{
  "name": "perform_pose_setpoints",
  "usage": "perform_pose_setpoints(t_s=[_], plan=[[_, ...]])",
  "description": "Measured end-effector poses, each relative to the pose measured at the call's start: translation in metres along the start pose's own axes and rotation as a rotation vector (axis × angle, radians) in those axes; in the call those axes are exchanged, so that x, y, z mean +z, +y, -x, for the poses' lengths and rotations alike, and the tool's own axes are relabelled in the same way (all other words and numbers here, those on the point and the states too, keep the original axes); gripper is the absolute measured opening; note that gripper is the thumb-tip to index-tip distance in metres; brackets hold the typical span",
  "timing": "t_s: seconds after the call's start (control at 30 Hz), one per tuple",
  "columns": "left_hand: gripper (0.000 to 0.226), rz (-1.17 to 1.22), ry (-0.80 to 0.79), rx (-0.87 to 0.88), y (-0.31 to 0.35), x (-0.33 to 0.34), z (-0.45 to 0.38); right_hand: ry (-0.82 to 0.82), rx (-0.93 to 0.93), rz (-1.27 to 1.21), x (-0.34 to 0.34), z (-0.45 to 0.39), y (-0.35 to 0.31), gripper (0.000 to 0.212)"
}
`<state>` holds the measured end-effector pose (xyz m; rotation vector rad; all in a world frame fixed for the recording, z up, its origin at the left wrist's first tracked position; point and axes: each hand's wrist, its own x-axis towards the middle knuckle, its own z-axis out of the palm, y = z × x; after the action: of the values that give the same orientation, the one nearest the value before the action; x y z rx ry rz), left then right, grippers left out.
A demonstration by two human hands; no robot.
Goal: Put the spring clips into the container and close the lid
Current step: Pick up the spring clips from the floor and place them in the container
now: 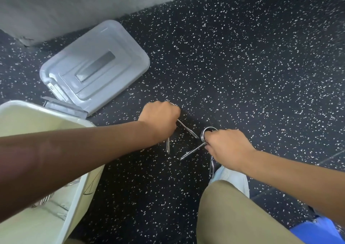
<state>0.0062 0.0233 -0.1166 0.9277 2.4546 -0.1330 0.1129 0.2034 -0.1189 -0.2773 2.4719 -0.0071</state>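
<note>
The left hand (160, 119) and right hand (224, 144) each clench wire spring clips (188, 129) low over the speckled floor (242, 66), just right of the open container (46, 169), whose grey lid (97, 64) lies on the floor behind it.

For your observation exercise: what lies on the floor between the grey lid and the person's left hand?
In the head view, only bare speckled floor separates the lid from the left hand, which grips a spring clip.
</note>
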Motion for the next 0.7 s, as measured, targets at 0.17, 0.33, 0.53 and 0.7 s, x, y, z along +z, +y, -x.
perform_pose_setpoints(t_s=[0.17, 0.33, 0.53, 0.7], plan=[[0.015, -0.003, 0.044, 0.058, -0.022, -0.028, 0.019, 0.057, -0.014, -0.02, -0.012, -0.002, 0.003, 0.019], [0.015, -0.043, 0.127, 0.093, -0.048, -0.063, 0.053, 0.13, -0.022, -0.031, -0.04, -0.011, -0.008, 0.02], [0.021, 0.013, 0.337, 0.112, -0.085, -0.081, 0.124, 0.246, -0.141, -0.066, -0.073, -0.031, -0.037, 0.026], [0.025, 0.08, 0.354, -0.003, -0.116, -0.084, 0.184, 0.298, -0.211, -0.141, -0.101, -0.038, -0.071, 0.025]])
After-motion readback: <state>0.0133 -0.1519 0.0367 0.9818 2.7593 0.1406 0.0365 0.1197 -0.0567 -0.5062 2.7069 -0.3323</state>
